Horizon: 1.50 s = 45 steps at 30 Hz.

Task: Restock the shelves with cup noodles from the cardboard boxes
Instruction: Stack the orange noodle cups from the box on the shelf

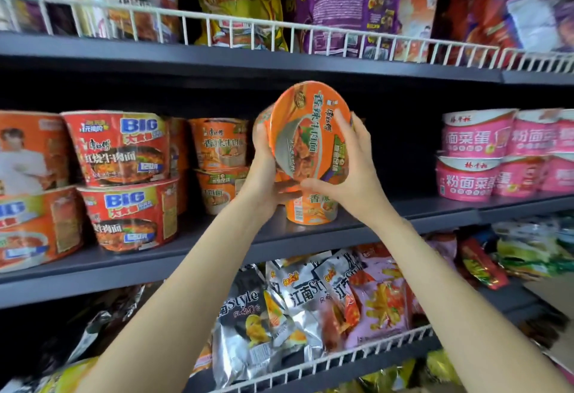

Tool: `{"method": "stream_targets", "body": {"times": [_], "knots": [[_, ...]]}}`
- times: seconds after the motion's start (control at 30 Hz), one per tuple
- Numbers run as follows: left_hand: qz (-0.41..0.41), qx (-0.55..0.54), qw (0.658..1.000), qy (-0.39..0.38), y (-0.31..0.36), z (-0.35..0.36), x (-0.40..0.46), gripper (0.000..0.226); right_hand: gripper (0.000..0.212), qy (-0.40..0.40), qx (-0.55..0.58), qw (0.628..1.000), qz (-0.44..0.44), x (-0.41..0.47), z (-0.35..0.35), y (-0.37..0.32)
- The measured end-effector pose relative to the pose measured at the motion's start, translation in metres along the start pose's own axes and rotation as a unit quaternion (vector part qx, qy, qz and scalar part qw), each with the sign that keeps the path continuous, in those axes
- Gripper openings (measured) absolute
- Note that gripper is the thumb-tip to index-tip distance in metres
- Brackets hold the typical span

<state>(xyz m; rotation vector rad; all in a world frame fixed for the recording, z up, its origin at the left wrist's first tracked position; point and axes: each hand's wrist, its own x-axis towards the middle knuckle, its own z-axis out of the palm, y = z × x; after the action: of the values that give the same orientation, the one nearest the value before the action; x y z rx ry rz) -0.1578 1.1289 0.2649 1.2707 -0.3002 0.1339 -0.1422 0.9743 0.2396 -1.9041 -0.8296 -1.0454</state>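
Now, head view: orange cup noodle bowl (pixel 309 131) tilted lid-forward, gripped between left hand (pixel 264 172) and right hand (pixel 357 175) above another orange cup (pixel 310 209) on the middle shelf (pixel 217 237); best levelled upright first; then lowered squarely onto that cup; label facing out.

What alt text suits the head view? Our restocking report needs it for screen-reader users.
Both hands, left hand and right hand, hold an orange cup noodle bowl tilted lid-forward above another orange bowl on the middle shelf. Red bowls stand left, pink bowls right.
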Motion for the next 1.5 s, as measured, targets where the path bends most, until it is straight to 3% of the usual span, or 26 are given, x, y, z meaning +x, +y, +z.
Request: {"method": "stream_targets", "body": {"times": [0.07, 0.13, 0.23, 0.4, 0.6, 0.73, 0.83, 1.0, 1.1, 1.23, 1.4, 1.5], "knots": [[0.042, 0.120, 0.988, 0.088, 0.007, 0.007, 0.014, 0.084, 0.099, 0.034, -0.004, 0.999, 0.003, 0.014, -0.012, 0.003], [0.132, 0.173, 0.967, 0.130, 0.015, 0.008, 0.029, 0.073, 0.090, 0.038, 0.011, 0.999, 0.018, 0.026, -0.019, 0.008], [0.170, 0.199, 0.960, 0.100, 0.011, -0.001, 0.064, 0.059, 0.076, 0.065, 0.057, 0.994, 0.068, 0.042, -0.014, 0.017], [0.113, 0.187, 0.975, 0.037, -0.008, -0.014, 0.082, 0.054, 0.048, 0.118, -0.004, 0.989, 0.088, 0.069, -0.003, 0.027], [0.117, 0.256, 0.960, 0.015, -0.036, -0.018, 0.084, 0.068, 0.068, 0.015, -0.023, 0.981, 0.191, 0.071, 0.006, 0.057], [0.190, 0.336, 0.920, 0.065, -0.052, -0.020, 0.073, 0.059, 0.066, 0.055, -0.037, 0.985, 0.161, 0.045, -0.001, 0.044], [0.297, 0.334, 0.887, 0.112, -0.070, -0.023, 0.041, 0.044, 0.046, 0.093, -0.079, 0.984, 0.127, 0.005, -0.007, 0.031], [0.400, 0.347, 0.848, 0.024, -0.121, -0.045, -0.041, 0.024, 0.011, 0.132, -0.097, 0.978, 0.132, -0.089, -0.017, 0.027], [0.364, 0.395, 0.843, -0.024, -0.163, -0.070, -0.078, 0.020, 0.009, 0.060, -0.118, 0.978, 0.158, -0.158, -0.019, 0.033], [0.222, 0.482, 0.842, -0.098, -0.226, -0.097, -0.117, 0.025, 0.007, -0.095, -0.130, 0.960, 0.230, -0.255, -0.008, 0.055], [0.049, 0.591, 0.791, -0.149, -0.305, -0.118, -0.134, 0.056, 0.007, -0.281, -0.117, 0.891, 0.337, -0.345, 0.017, 0.080], [-0.004, 0.599, 0.789, -0.137, -0.335, -0.120, -0.139, 0.054, 0.016, -0.399, -0.131, 0.847, 0.326, -0.369, 0.036, 0.091]]}}
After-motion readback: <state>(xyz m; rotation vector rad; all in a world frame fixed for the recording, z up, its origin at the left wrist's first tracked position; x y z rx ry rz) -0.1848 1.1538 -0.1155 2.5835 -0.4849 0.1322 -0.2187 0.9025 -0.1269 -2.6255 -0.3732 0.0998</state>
